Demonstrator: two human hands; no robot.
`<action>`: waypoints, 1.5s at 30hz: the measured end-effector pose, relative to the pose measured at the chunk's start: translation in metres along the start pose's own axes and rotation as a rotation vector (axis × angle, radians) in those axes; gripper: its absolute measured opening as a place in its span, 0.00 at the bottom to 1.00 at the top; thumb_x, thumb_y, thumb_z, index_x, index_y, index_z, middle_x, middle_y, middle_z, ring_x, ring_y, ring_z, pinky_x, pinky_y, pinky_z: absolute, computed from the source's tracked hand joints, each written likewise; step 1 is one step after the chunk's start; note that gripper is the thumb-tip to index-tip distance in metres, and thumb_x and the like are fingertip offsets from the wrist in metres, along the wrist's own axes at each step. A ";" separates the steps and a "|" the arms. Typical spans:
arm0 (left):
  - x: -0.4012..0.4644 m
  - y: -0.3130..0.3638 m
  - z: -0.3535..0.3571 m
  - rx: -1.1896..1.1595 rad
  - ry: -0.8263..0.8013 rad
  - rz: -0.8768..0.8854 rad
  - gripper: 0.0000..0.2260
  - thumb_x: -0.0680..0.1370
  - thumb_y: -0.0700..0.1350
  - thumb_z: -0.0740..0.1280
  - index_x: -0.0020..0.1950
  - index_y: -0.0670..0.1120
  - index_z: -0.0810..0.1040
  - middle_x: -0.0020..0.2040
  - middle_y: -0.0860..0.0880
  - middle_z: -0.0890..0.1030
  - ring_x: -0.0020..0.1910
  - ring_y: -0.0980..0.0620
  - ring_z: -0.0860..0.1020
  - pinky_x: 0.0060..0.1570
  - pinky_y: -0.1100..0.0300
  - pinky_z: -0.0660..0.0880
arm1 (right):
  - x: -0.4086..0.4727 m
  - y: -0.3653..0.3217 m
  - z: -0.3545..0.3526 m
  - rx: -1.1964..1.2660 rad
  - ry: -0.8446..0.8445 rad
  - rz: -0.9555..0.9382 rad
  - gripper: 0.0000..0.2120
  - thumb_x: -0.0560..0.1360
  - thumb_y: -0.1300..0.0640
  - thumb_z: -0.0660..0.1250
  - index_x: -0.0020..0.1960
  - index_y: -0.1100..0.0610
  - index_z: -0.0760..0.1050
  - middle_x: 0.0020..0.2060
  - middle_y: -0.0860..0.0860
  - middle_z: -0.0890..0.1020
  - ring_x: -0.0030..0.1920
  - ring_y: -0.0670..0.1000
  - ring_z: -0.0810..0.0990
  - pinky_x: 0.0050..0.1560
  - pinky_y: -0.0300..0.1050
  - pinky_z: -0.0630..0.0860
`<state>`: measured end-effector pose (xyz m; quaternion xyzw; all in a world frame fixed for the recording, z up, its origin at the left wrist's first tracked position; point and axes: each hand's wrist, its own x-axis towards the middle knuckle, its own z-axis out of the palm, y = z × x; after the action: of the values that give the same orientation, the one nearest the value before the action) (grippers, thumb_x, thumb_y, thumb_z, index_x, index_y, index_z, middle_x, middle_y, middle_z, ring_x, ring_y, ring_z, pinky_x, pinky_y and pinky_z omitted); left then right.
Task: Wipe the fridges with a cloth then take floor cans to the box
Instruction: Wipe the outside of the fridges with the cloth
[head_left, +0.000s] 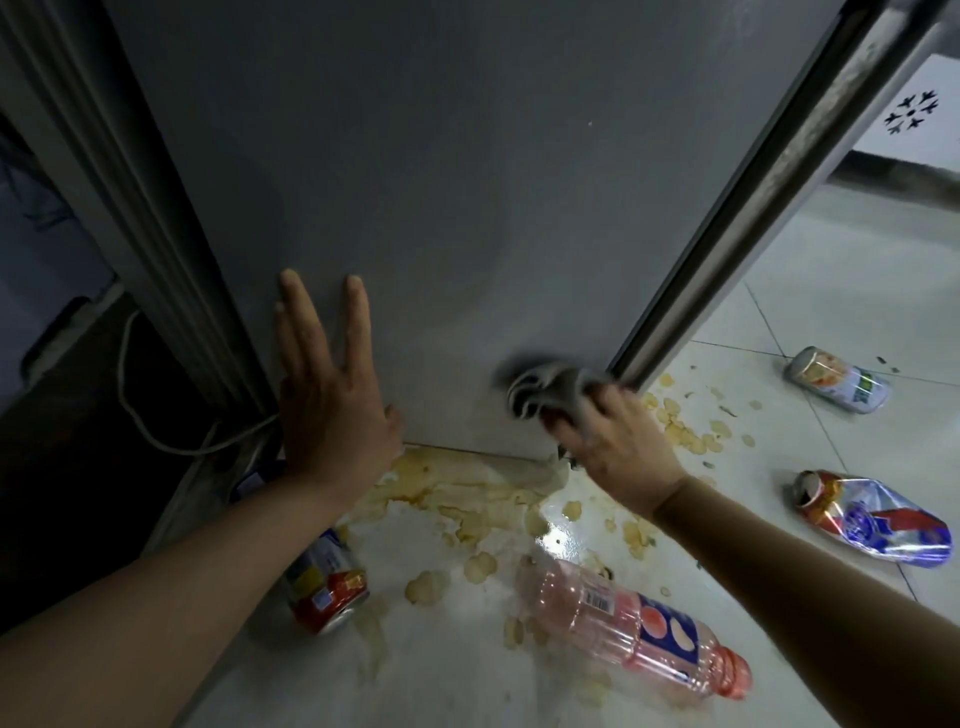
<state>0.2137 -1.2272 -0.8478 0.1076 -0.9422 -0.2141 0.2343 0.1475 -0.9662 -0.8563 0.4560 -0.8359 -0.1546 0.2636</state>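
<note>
Our right hand (613, 441) bunches the grey cloth (545, 387) against the fridge (467, 182) panel's lower right corner, beside its metal edge strip (753, 197). Our left hand (327, 384) presses flat, fingers spread. We see 3 cans (324, 584) (836, 378) (878, 517) and 1 bottle (634, 621) crowding the stained floor (857, 291).

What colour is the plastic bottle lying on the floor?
Pink, see-through, with a blue label; the plastic bottle shows in the head view.
</note>
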 end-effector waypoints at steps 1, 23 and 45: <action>0.000 0.001 0.001 0.002 0.009 -0.001 0.53 0.66 0.39 0.74 0.75 0.54 0.36 0.75 0.39 0.33 0.74 0.36 0.40 0.67 0.42 0.59 | -0.002 -0.005 0.003 -0.006 -0.058 -0.041 0.21 0.66 0.61 0.65 0.59 0.54 0.76 0.50 0.57 0.81 0.42 0.58 0.79 0.37 0.49 0.78; -0.026 -0.038 0.019 0.062 -0.139 0.035 0.53 0.65 0.37 0.72 0.75 0.57 0.37 0.75 0.44 0.30 0.74 0.35 0.47 0.59 0.44 0.73 | 0.000 -0.039 0.043 0.040 -0.114 -0.154 0.10 0.73 0.59 0.64 0.52 0.55 0.80 0.47 0.50 0.79 0.42 0.53 0.76 0.37 0.46 0.74; -0.026 -0.080 0.003 0.158 -0.189 0.052 0.50 0.67 0.37 0.71 0.75 0.56 0.38 0.75 0.45 0.32 0.75 0.39 0.48 0.65 0.47 0.66 | 0.103 -0.076 0.009 0.177 0.286 0.100 0.12 0.78 0.62 0.56 0.59 0.60 0.72 0.52 0.57 0.69 0.42 0.56 0.65 0.39 0.49 0.59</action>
<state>0.2430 -1.2890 -0.8964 0.0809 -0.9764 -0.1422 0.1407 0.1477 -1.0938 -0.8703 0.4526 -0.8219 -0.0004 0.3459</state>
